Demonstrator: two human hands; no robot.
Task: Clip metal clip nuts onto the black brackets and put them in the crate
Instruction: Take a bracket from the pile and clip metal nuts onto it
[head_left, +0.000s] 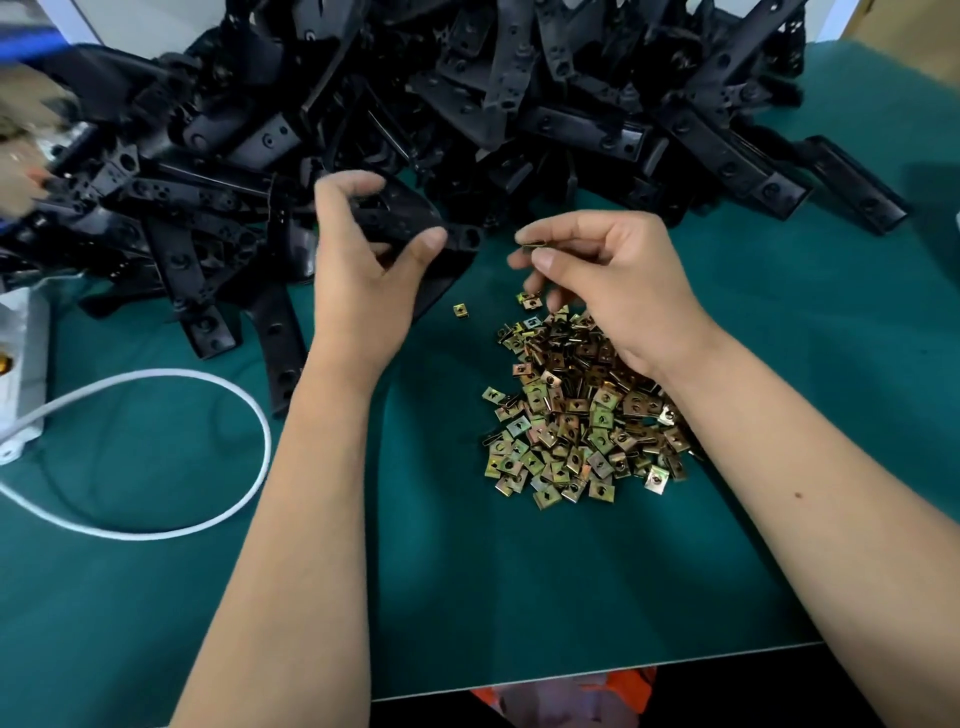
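Your left hand (363, 260) grips one black bracket (397, 215), with the thumb curled under its near edge and the other fingers curled over the top. It is held just in front of the big pile of black brackets (519, 104), which covers the far part of the green table (519, 597). The brackets in this pile are too many and too tangled to count.

Your right hand (608, 280) pinches one metal clip nut (531, 243) between the thumb and the first finger. The other fingers hang curled above the heap of clip nuts (576, 410). This nut is near the bracket in your left hand, but the two do not touch.

The heap lies on the table under your right wrist. It holds many brass-coloured nuts, more than I can count. Two nuts lie apart from the heap on its far side: one single nut (460, 310) alone on the mat, and another nut (529, 300) just below your right fingers.

At the left there is one white cable (208, 379) in a loop, which comes from one white box (21, 374) at the table edge. One blurred hand of another person (26, 156) shows at the far left edge.
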